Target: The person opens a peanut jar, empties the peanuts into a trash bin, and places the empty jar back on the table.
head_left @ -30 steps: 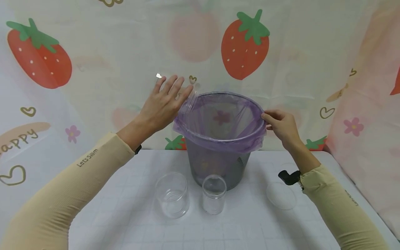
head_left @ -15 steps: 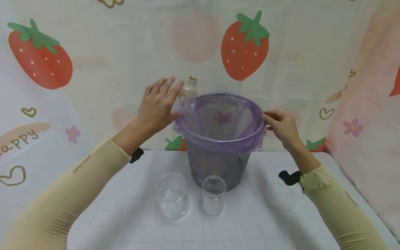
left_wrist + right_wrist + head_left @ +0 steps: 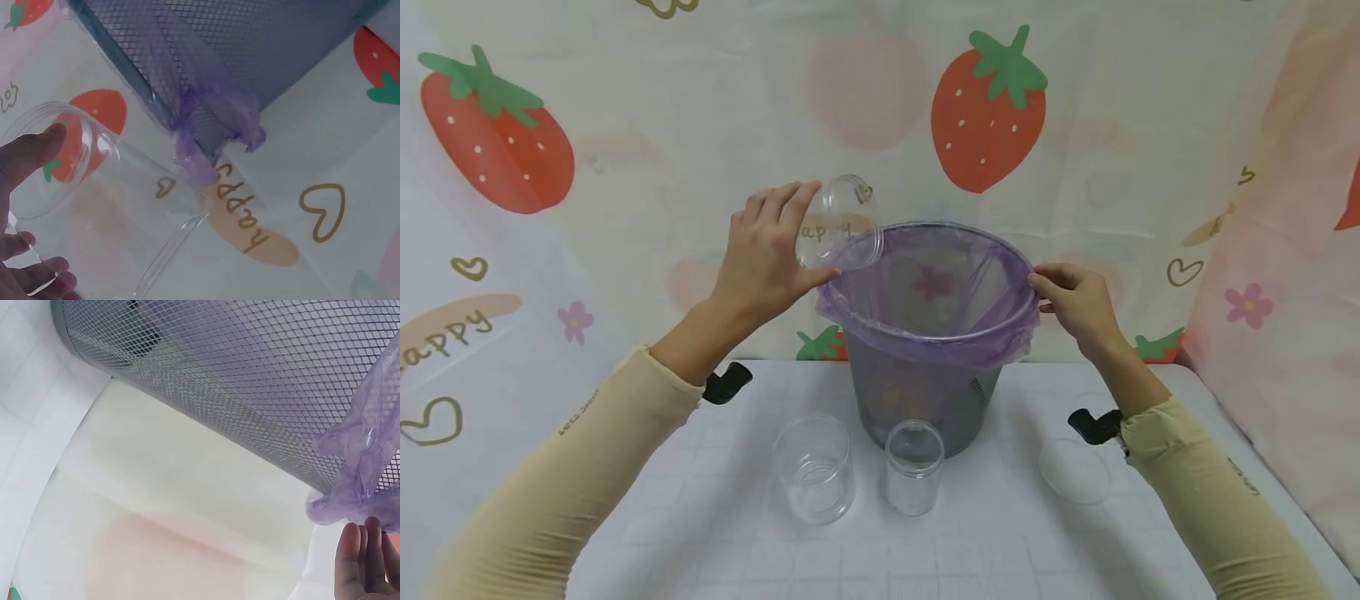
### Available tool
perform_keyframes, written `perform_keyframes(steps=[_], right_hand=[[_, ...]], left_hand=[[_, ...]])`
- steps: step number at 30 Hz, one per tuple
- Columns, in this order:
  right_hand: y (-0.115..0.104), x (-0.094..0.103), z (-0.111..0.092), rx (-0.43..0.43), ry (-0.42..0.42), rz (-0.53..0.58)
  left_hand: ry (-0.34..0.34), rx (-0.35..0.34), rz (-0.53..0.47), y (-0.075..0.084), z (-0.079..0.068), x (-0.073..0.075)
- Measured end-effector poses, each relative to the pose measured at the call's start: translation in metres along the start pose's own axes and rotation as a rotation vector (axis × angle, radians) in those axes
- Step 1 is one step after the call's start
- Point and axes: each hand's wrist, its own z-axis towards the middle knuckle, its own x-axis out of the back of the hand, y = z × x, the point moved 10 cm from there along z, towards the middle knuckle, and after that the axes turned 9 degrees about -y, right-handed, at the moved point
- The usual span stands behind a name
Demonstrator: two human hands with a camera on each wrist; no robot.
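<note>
My left hand (image 3: 762,262) grips a clear plastic jar (image 3: 847,237) at the left rim of a grey mesh wastebasket (image 3: 917,404). In the left wrist view, the thumb lies against one end of the jar (image 3: 119,206); the fingers are at its near side. No contents show in it. A purple bin bag (image 3: 925,346) lines the basket and folds over its rim. On the right, my right hand (image 3: 1078,304) pinches the bag and rim between thumb and fingers. Seen from the right wrist, fingers (image 3: 351,556) stand beside the gathered bag edge (image 3: 356,494).
A wide clear jar (image 3: 816,504) and a narrower clear jar (image 3: 913,492) stand upright in front of the basket. A thin clear disc (image 3: 1075,483) lies to their right on the white tabletop (image 3: 985,550). Behind hangs a strawberry-print cloth (image 3: 722,100).
The left hand has rolled and shifted slightly left, turning the jar so that more of it shows beside the rim. The right hand, basket and standing jars have stayed put.
</note>
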Motion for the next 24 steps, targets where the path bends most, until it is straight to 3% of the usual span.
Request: perform_keyframes(steps=[10, 18, 24], right_hand=[[0.000, -0.001, 0.000, -0.009, -0.006, 0.007], [0.002, -0.001, 0.000, -0.017, -0.012, 0.015], [0.004, -0.001, 0.001, -0.018, -0.014, 0.018]], left_hand=[[-0.025, 0.052, -0.079, -0.001, -0.003, 0.003], [0.028, 0.053, -0.205, 0.000, -0.011, 0.008], [0.068, 0.096, -0.287, -0.003, -0.020, 0.012]])
